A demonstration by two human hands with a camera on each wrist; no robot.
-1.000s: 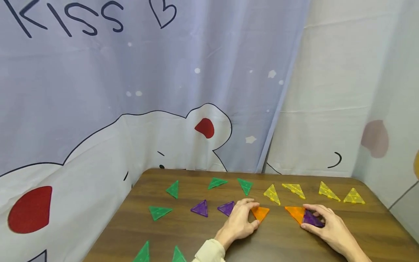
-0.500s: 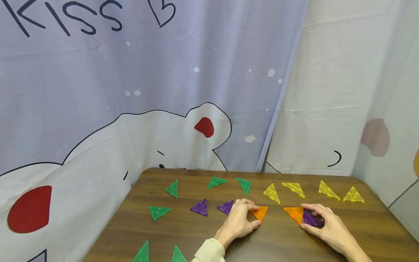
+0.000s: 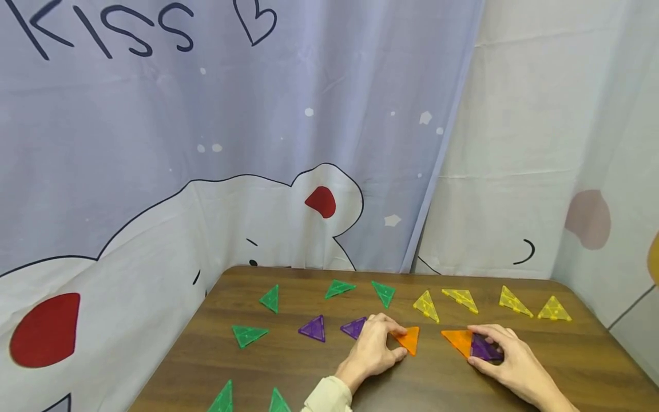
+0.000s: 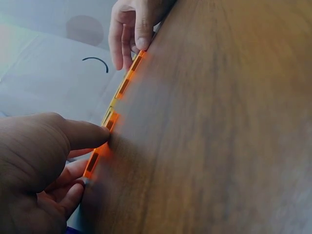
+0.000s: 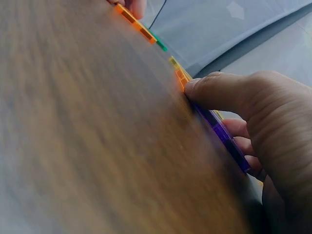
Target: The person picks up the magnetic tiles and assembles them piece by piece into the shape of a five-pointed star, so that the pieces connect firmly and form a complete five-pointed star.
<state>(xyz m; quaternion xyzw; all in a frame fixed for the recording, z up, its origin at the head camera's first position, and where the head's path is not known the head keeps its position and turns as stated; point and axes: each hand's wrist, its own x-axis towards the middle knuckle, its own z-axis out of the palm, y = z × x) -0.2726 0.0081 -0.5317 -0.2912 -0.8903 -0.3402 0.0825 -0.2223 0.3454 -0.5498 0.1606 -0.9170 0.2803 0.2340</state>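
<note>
On the wooden table (image 3: 288, 366) lie flat, see-through triangular magnetic tiles. My left hand (image 3: 372, 350) pinches an orange triangular tile (image 3: 410, 340) by its left part, and the thumb sits on its near edge in the left wrist view. My right hand (image 3: 507, 357) grips a purple triangular tile (image 3: 483, 348) between thumb and fingers. Against that purple tile's left side sits a second orange triangular tile (image 3: 460, 341), edges touching; the right thumb (image 5: 197, 91) is at their join. A gap separates the two orange tiles. Part of another purple tile (image 3: 353, 327) is hidden behind my left hand.
One more purple tile (image 3: 314, 328) lies further left. Several green tiles (image 3: 249, 335) are spread over the left and back, two near the front edge. Several yellow tiles (image 3: 460, 298) line the back right. A printed curtain (image 3: 257, 223) hangs behind the table.
My right hand has shifted slightly left, bringing the joined orange and purple tiles with it. The orange tile in my left hand has turned a little. The other tiles stay put.
</note>
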